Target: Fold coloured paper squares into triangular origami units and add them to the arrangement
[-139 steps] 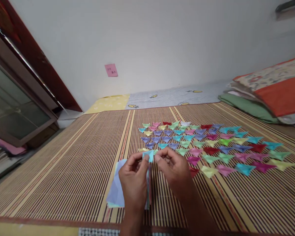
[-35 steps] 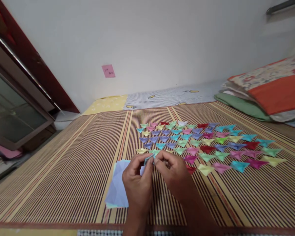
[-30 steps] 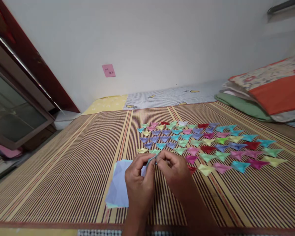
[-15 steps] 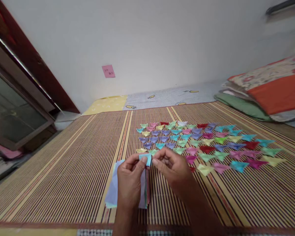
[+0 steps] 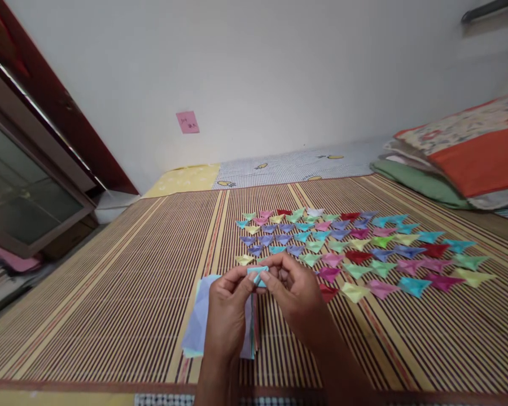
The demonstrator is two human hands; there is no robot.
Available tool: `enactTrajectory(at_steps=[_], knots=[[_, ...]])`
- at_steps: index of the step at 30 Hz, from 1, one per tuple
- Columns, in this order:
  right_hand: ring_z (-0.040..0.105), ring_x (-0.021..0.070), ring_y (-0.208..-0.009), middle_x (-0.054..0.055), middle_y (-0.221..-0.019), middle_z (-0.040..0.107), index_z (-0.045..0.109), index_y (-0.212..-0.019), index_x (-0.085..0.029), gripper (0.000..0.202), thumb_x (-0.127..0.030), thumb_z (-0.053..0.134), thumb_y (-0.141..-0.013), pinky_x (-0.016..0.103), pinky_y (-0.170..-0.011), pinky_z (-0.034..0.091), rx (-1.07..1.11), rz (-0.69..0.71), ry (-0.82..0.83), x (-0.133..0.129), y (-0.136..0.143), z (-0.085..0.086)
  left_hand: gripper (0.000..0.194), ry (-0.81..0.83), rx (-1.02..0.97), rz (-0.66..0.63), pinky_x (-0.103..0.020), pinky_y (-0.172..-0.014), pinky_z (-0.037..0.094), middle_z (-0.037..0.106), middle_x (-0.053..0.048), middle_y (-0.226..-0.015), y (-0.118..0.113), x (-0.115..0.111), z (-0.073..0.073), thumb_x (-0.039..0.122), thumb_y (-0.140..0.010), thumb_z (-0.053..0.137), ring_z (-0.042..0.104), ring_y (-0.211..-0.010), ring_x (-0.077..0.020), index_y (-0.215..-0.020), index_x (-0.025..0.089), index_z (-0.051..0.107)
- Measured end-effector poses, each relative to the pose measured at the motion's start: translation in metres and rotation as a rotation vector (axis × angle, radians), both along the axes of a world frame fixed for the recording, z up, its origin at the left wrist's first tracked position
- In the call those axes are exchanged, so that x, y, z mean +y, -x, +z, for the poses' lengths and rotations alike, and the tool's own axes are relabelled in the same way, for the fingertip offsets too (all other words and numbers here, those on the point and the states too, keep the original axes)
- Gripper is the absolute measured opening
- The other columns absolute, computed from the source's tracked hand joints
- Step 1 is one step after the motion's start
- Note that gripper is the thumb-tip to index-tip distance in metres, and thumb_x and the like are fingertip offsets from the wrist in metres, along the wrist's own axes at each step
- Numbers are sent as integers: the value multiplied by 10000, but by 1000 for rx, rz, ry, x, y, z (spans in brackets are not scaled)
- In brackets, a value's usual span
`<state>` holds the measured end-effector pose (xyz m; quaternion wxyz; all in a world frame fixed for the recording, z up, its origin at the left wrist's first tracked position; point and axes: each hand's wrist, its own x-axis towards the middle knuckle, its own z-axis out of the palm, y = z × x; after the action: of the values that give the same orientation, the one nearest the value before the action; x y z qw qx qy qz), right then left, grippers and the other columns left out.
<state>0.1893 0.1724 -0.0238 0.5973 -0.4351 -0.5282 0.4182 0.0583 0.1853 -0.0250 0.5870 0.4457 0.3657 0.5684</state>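
A small folded piece of light blue paper (image 5: pixel 258 272) is pinched between both hands, low in the middle of the view. My left hand (image 5: pixel 228 304) grips its left side, with the thumb on the face toward me. My right hand (image 5: pixel 298 290) pinches the right side with thumb and index finger. Beneath my left hand and wrist lies a stack of coloured paper sheets (image 5: pixel 197 321), a pale purple one on top. To the right and beyond my hands, many small folded paper shapes (image 5: pixel 358 272) in several colours sit in rows.
A striped bamboo mat (image 5: pixel 110 293) covers the bed. Folded bedding (image 5: pixel 474 163) is piled at the right, against the white wall (image 5: pixel 279 73). A pink note (image 5: pixel 188 122) is stuck to that wall. At the left stands a framed glass panel (image 5: pixel 21 186).
My right hand has moved left onto the light blue paper, which it was beside before. Now both thumbs press on the paper, and a diagonal fold shows on its face.
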Motion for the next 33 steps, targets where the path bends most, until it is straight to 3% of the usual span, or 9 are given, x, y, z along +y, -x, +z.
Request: enactTrajectory(at_steps=[3,7,18,23,28,33], knots=[[590,155,-645,-21,-732,593,654,-961,-207,109,-305,628,-921,269,-607,522,-10,-31,-8,5,-3,-6,219,-8,23,-66,-290,-822,566,812,-77,-959,1,0,-1,305,-877,769,725,-874,-199,-1048,178,821],[614,174,-701,2,-757,627,658,-943,-197,109,-294,610,-931,286,-649,510,-29,-53,-25,8,-6,-8,268,-23,50,-114,-284,-893,558,820,-60,-990,3,1,-1,236,-796,843,734,-907,-191,-1061,202,824],[570,157,-659,-33,-746,545,648,-1044,-221,124,-254,592,-939,263,-588,480,30,-21,-56,8,-1,-9,222,34,48,3,-227,-757,581,823,-45,-878,3,3,-3,268,-740,882,726,-756,-153,-947,196,850],[601,166,-755,0,-838,598,650,-949,-219,87,-161,587,-935,284,-677,487,-172,-130,-227,6,-1,-4,217,37,3,25,-237,-751,578,818,-43,-856,3,4,-3,278,-731,886,728,-768,-163,-928,194,852],[628,178,-823,25,-905,609,659,-963,-209,125,-117,577,-941,294,-718,493,-307,-100,-320,4,-5,2,210,5,61,23,-252,-779,569,814,-43,-857,8,6,-5,269,-763,864,723,-780,-162,-959,194,847],[605,183,-804,8,-850,576,614,-845,-220,134,-123,599,-936,299,-701,469,-332,-78,-329,5,-7,1,201,16,64,5,-242,-760,556,811,-40,-840,8,7,-6,261,-743,878,698,-750,-148,-927,186,845]])
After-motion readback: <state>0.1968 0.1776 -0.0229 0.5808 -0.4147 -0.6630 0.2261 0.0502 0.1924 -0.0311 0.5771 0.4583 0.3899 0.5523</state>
